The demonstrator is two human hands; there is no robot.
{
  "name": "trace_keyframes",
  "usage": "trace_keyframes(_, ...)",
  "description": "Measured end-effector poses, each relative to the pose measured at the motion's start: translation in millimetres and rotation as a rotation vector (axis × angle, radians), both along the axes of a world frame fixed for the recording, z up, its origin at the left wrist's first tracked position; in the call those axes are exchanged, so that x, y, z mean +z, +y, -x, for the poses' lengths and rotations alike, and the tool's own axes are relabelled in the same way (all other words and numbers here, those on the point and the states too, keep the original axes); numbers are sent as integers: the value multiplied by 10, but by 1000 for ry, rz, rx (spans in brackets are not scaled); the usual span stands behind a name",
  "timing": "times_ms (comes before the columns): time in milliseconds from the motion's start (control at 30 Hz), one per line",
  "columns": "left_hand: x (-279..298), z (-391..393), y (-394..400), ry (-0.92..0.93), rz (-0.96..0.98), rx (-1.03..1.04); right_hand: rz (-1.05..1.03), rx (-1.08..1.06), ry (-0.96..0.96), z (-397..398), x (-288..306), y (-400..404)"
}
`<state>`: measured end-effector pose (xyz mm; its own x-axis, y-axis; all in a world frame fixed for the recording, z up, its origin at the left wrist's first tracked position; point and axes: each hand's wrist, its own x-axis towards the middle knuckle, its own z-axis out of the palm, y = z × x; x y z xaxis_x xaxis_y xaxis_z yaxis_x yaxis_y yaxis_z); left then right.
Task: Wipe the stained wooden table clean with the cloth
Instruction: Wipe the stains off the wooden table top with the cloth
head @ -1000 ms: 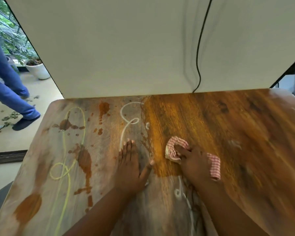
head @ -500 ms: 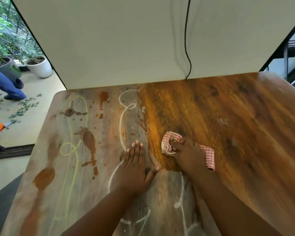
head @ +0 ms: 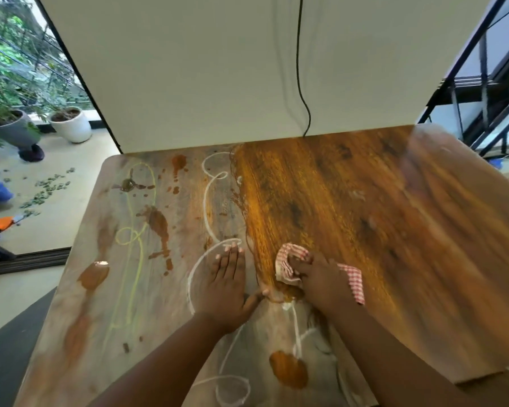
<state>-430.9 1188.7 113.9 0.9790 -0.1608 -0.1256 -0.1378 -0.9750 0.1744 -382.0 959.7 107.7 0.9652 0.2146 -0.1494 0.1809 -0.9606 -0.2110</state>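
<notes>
The right hand (head: pixel 321 282) grips the bunched cloth (head: pixel 290 264) mid-tabletop (head: pixel 365 201), having slid nearer the front edge since a second ago. The left hand (head: pixel 227 286) stays flat, bracing beside it. The clean strip is lengthening, but the left half's stains (head: pixel 159 224) remain.

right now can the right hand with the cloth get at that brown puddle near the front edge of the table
Probably yes. The right hand grips the cloth just beyond the brown puddle, and only bare table with white streaks lies between them.
</notes>
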Motion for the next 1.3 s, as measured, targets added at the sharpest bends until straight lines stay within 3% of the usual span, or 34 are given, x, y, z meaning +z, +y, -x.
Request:
trace_keyframes(133, 81, 242, -31, -1, 9, -28, -112, 235, 39, 445, 17, 110)
trace_keyframes(267, 172, 504, 36, 21, 33, -80, -111, 409, 182, 1011, 71, -403)
trace_keyframes(367, 203, 698, 36, 43, 9, -92, -149, 305, 189, 1072, 137, -697)
trace_keyframes(500, 273, 850, 12, 34, -35, -142, -166, 162, 109, 970, 231, -340)
trace_keyframes(700, 369, 1035, -80, 25, -88, -239, -99, 381, 276, 1370, 306, -266)
trace_keyframes(933, 384, 1218, -119, 97, -65, -252, -60, 100, 348, 1468, 634, -639)
trace_keyframes(1300, 663, 1633, 173, 118, -64, -249, 21, 128, 218, 1817, 861, -209)
